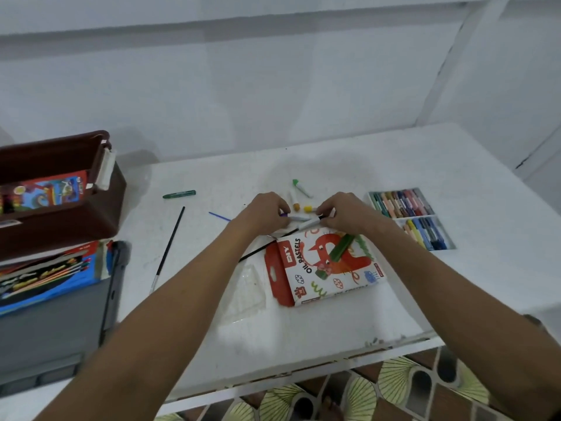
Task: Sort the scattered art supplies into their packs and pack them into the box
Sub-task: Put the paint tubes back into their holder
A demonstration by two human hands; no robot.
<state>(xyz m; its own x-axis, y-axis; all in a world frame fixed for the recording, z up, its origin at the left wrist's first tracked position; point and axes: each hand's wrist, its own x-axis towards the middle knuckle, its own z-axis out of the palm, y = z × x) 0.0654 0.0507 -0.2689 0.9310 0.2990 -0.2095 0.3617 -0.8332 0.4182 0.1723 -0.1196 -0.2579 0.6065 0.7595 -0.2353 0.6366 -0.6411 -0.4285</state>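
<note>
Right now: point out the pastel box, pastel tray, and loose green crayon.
pastel box [326,270], head view, middle of printed front.
pastel tray [406,212], head view, divider between compartments.
green crayon [179,194], head view, mid-barrel.

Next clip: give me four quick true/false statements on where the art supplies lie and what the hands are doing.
1. Both hands, left hand and right hand, hold brushes above the table. True.
2. The pastel tray sits left of the pastel box. False: it sits right of it.
3. A green crayon lies alone on the table. True.
4. The brown box is closed. False: it is open, with a pack inside.
</note>
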